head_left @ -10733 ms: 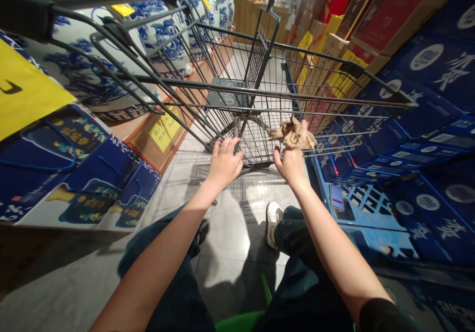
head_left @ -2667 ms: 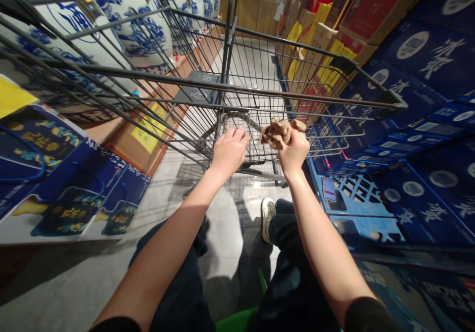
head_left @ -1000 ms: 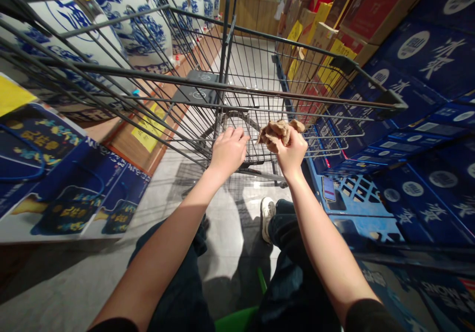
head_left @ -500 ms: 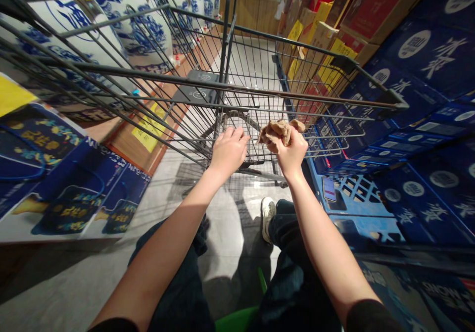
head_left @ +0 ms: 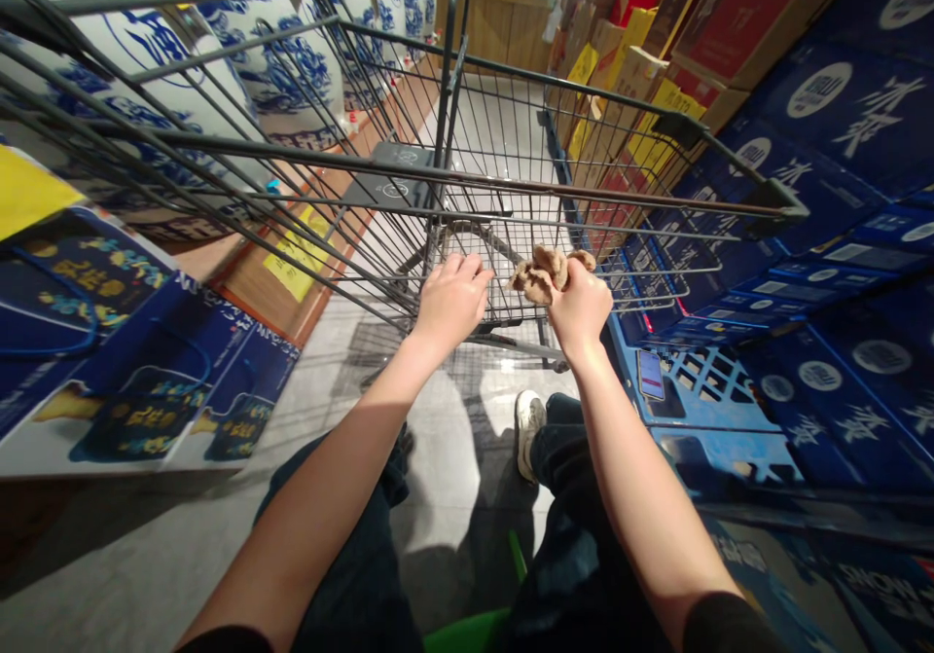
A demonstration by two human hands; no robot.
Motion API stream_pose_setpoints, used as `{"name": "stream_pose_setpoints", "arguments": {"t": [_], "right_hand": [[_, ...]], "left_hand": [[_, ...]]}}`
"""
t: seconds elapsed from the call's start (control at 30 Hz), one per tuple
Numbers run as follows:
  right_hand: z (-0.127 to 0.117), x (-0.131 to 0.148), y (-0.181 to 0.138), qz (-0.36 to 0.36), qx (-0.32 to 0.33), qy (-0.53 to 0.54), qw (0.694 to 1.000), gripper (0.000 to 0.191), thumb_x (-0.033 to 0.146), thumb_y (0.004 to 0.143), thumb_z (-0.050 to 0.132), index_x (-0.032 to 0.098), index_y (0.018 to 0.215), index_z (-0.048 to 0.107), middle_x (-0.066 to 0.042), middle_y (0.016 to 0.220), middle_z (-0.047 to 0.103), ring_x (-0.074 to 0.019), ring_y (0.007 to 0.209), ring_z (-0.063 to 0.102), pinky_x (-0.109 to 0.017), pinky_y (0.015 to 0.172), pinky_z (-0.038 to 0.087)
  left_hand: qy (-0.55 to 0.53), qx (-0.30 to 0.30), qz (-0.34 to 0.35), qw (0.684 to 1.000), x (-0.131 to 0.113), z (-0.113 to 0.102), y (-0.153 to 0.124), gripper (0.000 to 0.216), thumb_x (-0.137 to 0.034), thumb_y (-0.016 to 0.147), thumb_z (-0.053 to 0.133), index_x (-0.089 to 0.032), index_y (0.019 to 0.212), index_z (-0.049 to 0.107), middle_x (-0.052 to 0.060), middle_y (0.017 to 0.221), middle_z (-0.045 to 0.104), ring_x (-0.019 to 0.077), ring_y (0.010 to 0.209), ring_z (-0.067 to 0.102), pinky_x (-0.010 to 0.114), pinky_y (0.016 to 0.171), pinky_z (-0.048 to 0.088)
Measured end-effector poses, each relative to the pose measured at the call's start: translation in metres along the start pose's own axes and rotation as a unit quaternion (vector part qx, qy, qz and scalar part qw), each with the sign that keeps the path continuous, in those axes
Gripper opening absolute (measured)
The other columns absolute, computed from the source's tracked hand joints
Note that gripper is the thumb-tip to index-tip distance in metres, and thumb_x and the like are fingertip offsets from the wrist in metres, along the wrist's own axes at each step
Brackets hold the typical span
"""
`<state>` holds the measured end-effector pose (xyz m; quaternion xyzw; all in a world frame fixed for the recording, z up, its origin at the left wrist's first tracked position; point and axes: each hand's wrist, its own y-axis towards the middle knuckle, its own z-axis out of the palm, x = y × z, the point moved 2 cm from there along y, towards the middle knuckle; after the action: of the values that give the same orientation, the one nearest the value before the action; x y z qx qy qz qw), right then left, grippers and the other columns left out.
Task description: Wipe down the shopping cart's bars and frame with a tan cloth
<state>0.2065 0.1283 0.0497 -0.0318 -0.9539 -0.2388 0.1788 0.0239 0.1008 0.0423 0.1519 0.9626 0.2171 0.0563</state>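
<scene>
A grey wire shopping cart (head_left: 584, 192) stands in front of me. My left hand (head_left: 453, 295) is at the near, lower part of its mesh, fingers together and bent over the wires; the fingertips are partly hidden. Bunched in my closed right hand (head_left: 582, 310) is a crumpled brown cloth (head_left: 541, 273), its folds sticking out past the thumb and fingers. That hand is close against the cart's wires, right of the left hand. Whether the cloth touches a wire cannot be made out.
Blue-and-white ceramic jars (head_left: 277, 69) line a wooden ledge (head_left: 252, 283) at left, with blue gift boxes (head_left: 146, 380) nearer. Stacked blue cartons (head_left: 839, 176) rise at right. A phone (head_left: 650, 375) lies on a blue plastic crate (head_left: 715, 439). A green seat (head_left: 467, 634) is beneath me.
My right hand has shifted slightly down and right with the cloth, whose folds now spread differently. My left hand keeps its place on the cart. The view has moved a little.
</scene>
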Motion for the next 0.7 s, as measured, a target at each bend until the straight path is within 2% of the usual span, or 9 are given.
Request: {"name": "stream_pose_setpoints", "arguments": {"t": [0.1,0.2,0.33,0.43,0.5,0.6,0.7], "right_hand": [[-0.015,0.014,0.008,-0.022,-0.054,0.041,0.997,0.024,0.043,0.089,0.064,0.02,0.083,0.066,-0.004,0.075,0.067,-0.0178,0.068,0.055,-0.028,0.063,0.027],[-0.018,0.018,0.011,-0.042,-0.099,0.066,0.992,0.022,0.041,0.091,0.059,0.021,0.088,0.067,-0.005,0.078,0.068,-0.0187,0.071,0.057,-0.028,0.066,0.032],[-0.002,0.006,0.003,-0.019,-0.048,0.017,0.999,0.022,0.04,0.089,0.063,0.019,0.085,0.067,-0.006,0.077,0.069,-0.0181,0.07,0.057,-0.027,0.063,0.028],[0.0,0.001,0.0,-0.005,-0.006,-0.003,1.0,0.023,0.041,0.089,0.065,0.019,0.084,0.067,-0.007,0.076,0.07,-0.0173,0.067,0.056,-0.027,0.062,0.026],[-0.005,0.005,0.002,-0.015,-0.018,0.015,1.0,0.023,0.041,0.09,0.064,0.019,0.086,0.068,-0.007,0.078,0.071,-0.0173,0.067,0.057,-0.027,0.062,0.028],[-0.011,0.013,0.007,-0.053,-0.077,0.074,0.993,0.02,0.035,0.092,0.058,0.019,0.096,0.069,-0.006,0.084,0.072,-0.0183,0.074,0.059,-0.028,0.066,0.034],[-0.004,0.012,0.006,-0.053,-0.096,0.084,0.99,0.021,0.033,0.091,0.057,0.019,0.1,0.069,-0.007,0.084,0.072,-0.0195,0.076,0.06,-0.029,0.067,0.037]], "left_hand": [[0.002,-0.002,-0.006,1.0,-0.001,0.0,0.0,0.028,-0.017,0.098,0.053,-0.016,0.118,0.073,0.014,0.12,0.069,0.0328,0.119,0.059,0.044,0.096,0.052],[0.0,-0.006,-0.011,1.0,-0.001,0.001,0.001,0.028,-0.018,0.098,0.053,-0.017,0.118,0.073,0.014,0.123,0.068,0.0337,0.12,0.059,0.046,0.097,0.052],[-0.012,-0.003,-0.012,1.0,0.0,0.001,0.001,0.031,-0.017,0.097,0.054,-0.017,0.122,0.072,0.014,0.124,0.068,0.0344,0.122,0.058,0.046,0.098,0.051],[-0.011,0.002,-0.01,1.0,-0.001,0.001,0.002,0.03,-0.017,0.098,0.053,-0.016,0.121,0.073,0.014,0.122,0.068,0.0342,0.121,0.058,0.047,0.099,0.051],[-0.011,0.002,-0.011,1.0,-0.002,0.0,0.003,0.031,-0.017,0.098,0.052,-0.015,0.12,0.073,0.015,0.122,0.068,0.0346,0.12,0.058,0.047,0.098,0.052],[-0.006,-0.001,-0.014,1.0,-0.001,0.001,0.002,0.03,-0.017,0.098,0.052,-0.015,0.12,0.073,0.015,0.124,0.068,0.0351,0.121,0.058,0.047,0.097,0.052],[0.002,-0.005,-0.008,1.0,0.0,0.001,0.001,0.03,-0.018,0.098,0.054,-0.016,0.121,0.073,0.014,0.125,0.068,0.0347,0.123,0.058,0.046,0.098,0.053]]}}
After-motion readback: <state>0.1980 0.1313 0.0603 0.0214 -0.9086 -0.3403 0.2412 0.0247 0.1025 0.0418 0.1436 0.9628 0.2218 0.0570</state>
